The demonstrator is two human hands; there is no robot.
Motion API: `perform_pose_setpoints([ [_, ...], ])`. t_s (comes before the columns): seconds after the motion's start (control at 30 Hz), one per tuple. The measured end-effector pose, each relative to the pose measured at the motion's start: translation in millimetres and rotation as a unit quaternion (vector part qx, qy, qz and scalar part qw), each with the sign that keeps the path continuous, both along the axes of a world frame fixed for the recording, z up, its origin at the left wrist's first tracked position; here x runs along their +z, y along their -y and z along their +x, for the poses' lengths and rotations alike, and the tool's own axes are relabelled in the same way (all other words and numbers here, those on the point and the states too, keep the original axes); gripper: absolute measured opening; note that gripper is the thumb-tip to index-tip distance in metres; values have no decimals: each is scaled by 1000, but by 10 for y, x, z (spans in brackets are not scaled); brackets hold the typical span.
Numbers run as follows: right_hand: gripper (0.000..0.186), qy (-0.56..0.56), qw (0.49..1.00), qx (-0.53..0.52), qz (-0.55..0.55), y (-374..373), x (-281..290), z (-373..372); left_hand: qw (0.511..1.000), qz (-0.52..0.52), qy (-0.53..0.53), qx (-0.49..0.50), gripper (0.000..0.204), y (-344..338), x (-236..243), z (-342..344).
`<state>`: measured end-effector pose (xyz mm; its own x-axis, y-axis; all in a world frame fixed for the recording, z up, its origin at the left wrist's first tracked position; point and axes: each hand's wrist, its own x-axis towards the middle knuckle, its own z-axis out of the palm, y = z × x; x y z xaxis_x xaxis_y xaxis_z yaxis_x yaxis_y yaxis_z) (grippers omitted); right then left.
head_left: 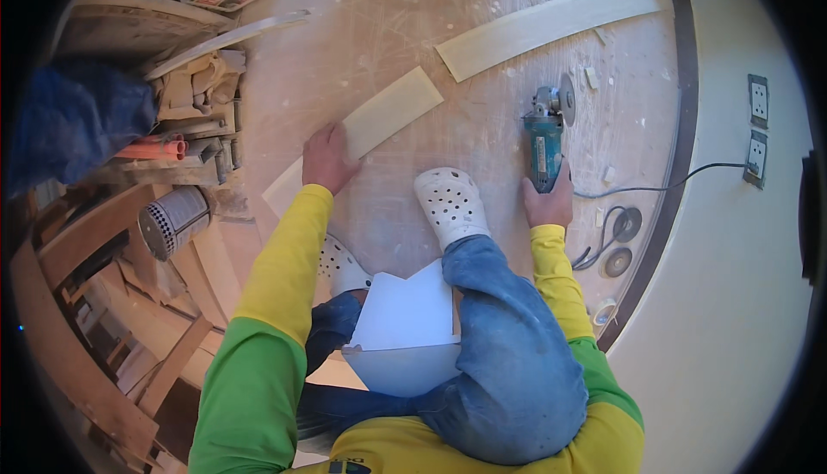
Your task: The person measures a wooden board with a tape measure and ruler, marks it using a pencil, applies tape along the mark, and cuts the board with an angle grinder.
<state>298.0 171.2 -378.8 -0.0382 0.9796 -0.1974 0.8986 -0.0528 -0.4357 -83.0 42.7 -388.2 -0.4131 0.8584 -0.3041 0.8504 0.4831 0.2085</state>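
Note:
A teal angle grinder lies toward the right with its disc facing the wall side. My right hand is closed round the rear of its body. To the left, my left hand grips a pale flat strip by its edge; the fingertips are partly hidden. This strip slants across the floor, and a second, longer pale strip lies beyond it, a small gap apart. Whether the disc is spinning cannot be told.
A cord runs to a wall outlet on the right. Spare discs and small offcuts lie near the wall. On the left are stacked scraps, a can and wooden framing. A white folded piece sits between my legs.

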Motion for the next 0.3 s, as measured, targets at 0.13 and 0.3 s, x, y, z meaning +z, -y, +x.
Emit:
perform_pose_setpoints([
  [0.13, 87, 57, 993, 52, 92, 85, -159, 55, 999, 16, 36, -16, 77, 9, -28, -74],
  [0.3, 89, 76, 991, 60, 93, 152, -256, 44, 996, 4, 81, 21, 74, -10, 24, -60],
])
